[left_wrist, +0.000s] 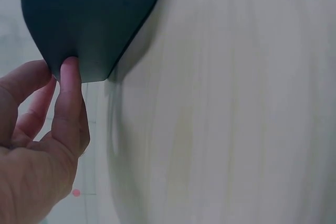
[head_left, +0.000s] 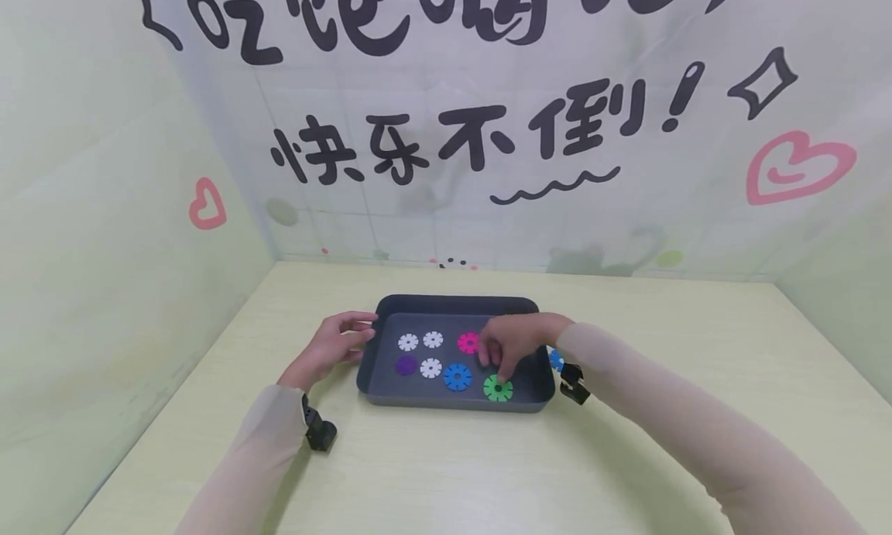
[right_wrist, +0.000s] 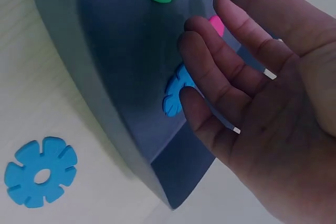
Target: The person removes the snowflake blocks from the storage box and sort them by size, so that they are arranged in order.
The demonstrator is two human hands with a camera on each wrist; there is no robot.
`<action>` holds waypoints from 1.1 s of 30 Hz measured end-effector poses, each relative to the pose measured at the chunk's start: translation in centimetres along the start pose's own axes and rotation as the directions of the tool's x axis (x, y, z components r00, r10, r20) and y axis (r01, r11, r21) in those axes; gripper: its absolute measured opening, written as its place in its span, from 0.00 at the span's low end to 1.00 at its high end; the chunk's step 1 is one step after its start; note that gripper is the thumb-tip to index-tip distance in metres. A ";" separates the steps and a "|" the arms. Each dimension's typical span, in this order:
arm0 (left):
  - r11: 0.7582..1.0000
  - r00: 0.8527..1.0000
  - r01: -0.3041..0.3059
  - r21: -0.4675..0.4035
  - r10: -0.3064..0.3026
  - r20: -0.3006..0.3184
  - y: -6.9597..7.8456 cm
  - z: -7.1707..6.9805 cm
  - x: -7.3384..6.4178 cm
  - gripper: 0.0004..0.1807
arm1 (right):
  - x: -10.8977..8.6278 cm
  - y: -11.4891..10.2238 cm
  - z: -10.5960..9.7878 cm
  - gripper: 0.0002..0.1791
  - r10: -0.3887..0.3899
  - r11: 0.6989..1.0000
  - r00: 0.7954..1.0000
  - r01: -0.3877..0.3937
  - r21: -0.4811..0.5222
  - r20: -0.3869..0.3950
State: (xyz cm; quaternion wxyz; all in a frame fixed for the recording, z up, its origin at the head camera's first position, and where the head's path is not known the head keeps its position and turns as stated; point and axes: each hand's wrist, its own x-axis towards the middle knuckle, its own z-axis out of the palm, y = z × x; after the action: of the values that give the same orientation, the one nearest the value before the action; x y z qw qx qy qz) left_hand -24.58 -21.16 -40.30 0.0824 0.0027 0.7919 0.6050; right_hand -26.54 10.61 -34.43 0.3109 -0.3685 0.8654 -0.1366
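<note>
Currently, the right hand [head_left: 514, 337] hovers over the right part of a dark grey tray [head_left: 453, 403] on the pale bench [head_left: 432, 473]. Right fingers: loosely bent, released, nothing between them. One digit overlaps the far edge of the green disc [head_left: 490, 389] in the head view; contact cannot be told. Left hand [head_left: 334, 345]: at the tray's left end, fingertips touching rim and outer wall; fingers relaxed, not clenched.

Tray contents, all notched discs lying flat: three white discs [head_left: 432, 334] and a purple disc [head_left: 406, 365] toward the left; a blue disc [head_left: 449, 377] near the front middle; the green disc to its right; a pink disc [head_left: 467, 343] farther back, partly covered by the right hand. The right wrist view shows a second blue disc [right_wrist: 176, 93] in the tray below the right fingers, near the right wall. Outside that wall, a third blue disc [right_wrist: 56, 163] lies on the bench.

Additionally: black camera mounts on both wrists, pale sleeves [head_left: 669, 396], and a printed backdrop [head_left: 418, 233] behind.
</note>
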 end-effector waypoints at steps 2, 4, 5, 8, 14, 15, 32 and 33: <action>1.000 1.000 0.001 -0.005 -0.001 -0.001 0.0 0.0 0.0 0.22 | 0.3 -0.3 0.0 0.14 0.010 0.999 1.000 -0.009 -0.031 0.026; 1.000 1.000 -0.003 0.001 0.003 0.004 0.1 0.0 -0.1 0.22 | 0.5 -0.5 0.0 0.14 0.019 0.999 0.999 -0.017 -0.049 0.046; 1.000 1.000 0.003 -0.002 -0.003 -0.002 0.1 0.0 -0.1 0.22 | 0.6 -0.6 0.1 0.15 0.028 0.998 0.998 -0.025 -0.056 0.052; 1.000 1.000 0.009 -0.002 -0.009 -0.006 0.2 0.1 0.0 0.21 | 0.8 -0.8 0.3 0.17 0.052 0.996 0.997 -0.047 -0.078 0.062; 1.000 1.000 0.014 -0.006 -0.014 -0.009 0.1 0.1 0.2 0.21 | 1.0 -0.8 0.9 0.18 0.059 0.992 0.997 -0.052 -0.117 0.058; 1.000 1.000 0.015 -0.007 -0.015 -0.010 0.1 0.1 0.2 0.21 | 1.0 -0.8 0.9 0.19 0.054 0.992 0.997 -0.047 -0.121 0.056; 1.000 1.000 -0.004 -0.017 0.004 0.013 -0.3 -0.1 0.3 0.22 | 1.0 -0.4 1.4 0.18 -0.005 0.994 0.999 0.010 -0.107 0.047; 1.000 1.000 -0.003 -0.019 0.004 0.014 -0.3 -0.1 0.4 0.22 | 1.0 -0.4 1.4 0.18 -0.007 0.995 0.999 0.011 -0.095 0.051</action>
State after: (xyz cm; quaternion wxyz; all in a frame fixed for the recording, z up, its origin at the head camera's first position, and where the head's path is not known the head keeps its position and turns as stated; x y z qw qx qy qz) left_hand -24.91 -21.28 -40.58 0.0871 0.0076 0.7854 0.6128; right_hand -26.02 9.61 -35.77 0.3144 -0.3902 0.8610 -0.0871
